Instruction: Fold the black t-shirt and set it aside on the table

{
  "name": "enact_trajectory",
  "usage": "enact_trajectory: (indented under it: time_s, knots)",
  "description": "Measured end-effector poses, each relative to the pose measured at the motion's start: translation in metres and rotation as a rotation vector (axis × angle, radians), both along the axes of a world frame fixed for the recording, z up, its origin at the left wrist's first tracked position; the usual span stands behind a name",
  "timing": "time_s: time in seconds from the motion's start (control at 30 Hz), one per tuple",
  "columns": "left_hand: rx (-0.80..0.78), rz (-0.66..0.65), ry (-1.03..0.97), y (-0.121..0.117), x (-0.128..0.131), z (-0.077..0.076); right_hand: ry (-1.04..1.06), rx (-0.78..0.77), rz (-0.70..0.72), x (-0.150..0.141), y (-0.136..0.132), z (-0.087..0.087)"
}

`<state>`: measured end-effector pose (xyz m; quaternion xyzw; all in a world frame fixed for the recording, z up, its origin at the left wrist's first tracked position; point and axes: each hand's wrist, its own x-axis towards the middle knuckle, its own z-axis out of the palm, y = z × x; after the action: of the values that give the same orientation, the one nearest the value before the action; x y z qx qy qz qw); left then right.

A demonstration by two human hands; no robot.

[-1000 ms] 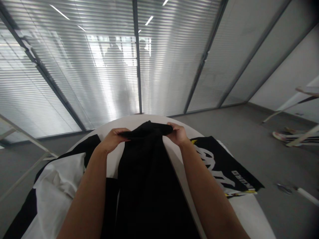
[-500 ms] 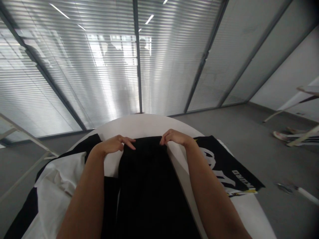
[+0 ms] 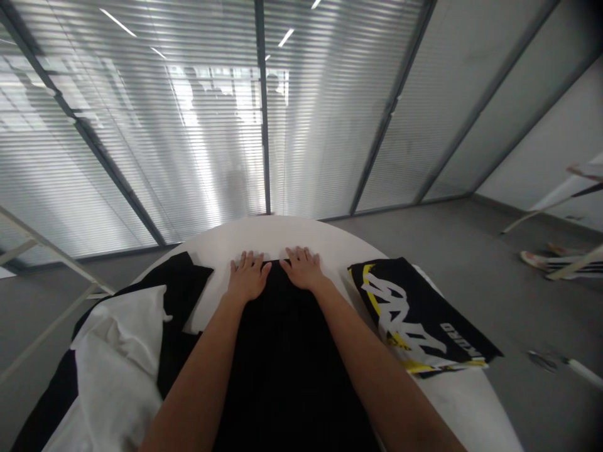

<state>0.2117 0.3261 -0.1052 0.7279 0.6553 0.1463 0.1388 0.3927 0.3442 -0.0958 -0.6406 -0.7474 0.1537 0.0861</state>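
A long piece of black cloth (image 3: 282, 351) runs from the near edge to the far part of the white round table (image 3: 264, 232). At its far left corner my left hand (image 3: 247, 276) lies flat, fingers spread. My right hand (image 3: 303, 269) rests flat on the far right corner, also with its fingers apart. Both palms press on the cloth, and nothing is gripped. What kind of garment the black cloth is, I cannot make out.
To the right lies a folded black garment (image 3: 452, 320) with white and yellow print. White cloth (image 3: 122, 345) and a black garment (image 3: 179, 276) are heaped on the left. A white metal frame (image 3: 51, 251) stands at far left. Behind the table are glass panels with blinds (image 3: 226, 138).
Both hands have moved inward and gone from pinching or bent fingers at the cloth's far corners to lying flat on it. The far edge of the black cloth looks narrower between them.
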Motion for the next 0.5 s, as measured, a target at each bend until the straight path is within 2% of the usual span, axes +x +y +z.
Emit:
enact_trajectory:
  time_s: [0.1, 0.2, 0.37, 0.5]
  knots:
    - [0.027, -0.011, 0.062, 0.001, -0.009, -0.009, -0.033, 0.079, 0.000, 0.006, 0.001, -0.014]
    - [0.007, 0.018, 0.055, 0.006, -0.018, -0.009, -0.024, 0.100, -0.030, 0.013, 0.002, -0.016]
    - [0.023, 0.038, 0.038, 0.007, -0.018, -0.010, 0.000, 0.076, -0.043, 0.021, 0.004, 0.004]
    - [0.116, 0.042, 0.044, 0.000, -0.011, -0.006, 0.119, 0.135, -0.076, 0.013, -0.015, 0.024]
